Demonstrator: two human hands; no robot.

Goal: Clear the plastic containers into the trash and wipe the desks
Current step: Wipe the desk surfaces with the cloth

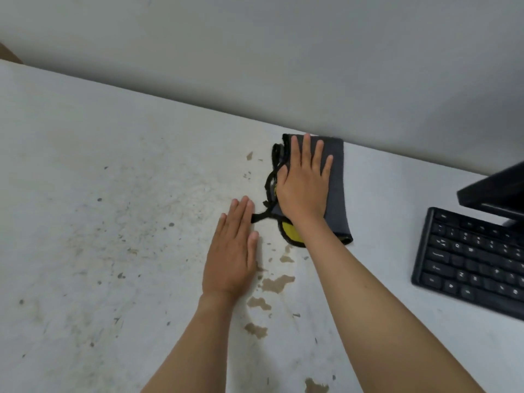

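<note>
Since no plastic containers appear anywhere in view, we judge the clearing step either complete or out of frame; the frame does not settle which. Wiping is the step in hand, and it is far from finished.

Our right hand (303, 182) lies flat on the cloth (334, 191), fingers straight and spread, pressing it down rather than curling round it. The grip is therefore fully open, with the cloth only under the palm. Our left hand (232, 251) is likewise flat and open, resting on the bare bench (99, 154) just beside the cloth and holding nothing.

The cloth sits at the far edge of the bench, against the grey wall (283, 52), between the soiled area and the keyboard (470, 259). It is a folded dark grey cloth with a yellow underside showing at its near corner and a black trimmed edge, one strand of which trails toward our left hand.

Remaining work, as far as we can see:
- brown spill patches (276, 283) running from the cloth toward the near edge;
- a broad area of specks and grime (127, 236) on the left part of the bench.

The strip between the cloth and the keyboard looks cleaner.
</note>
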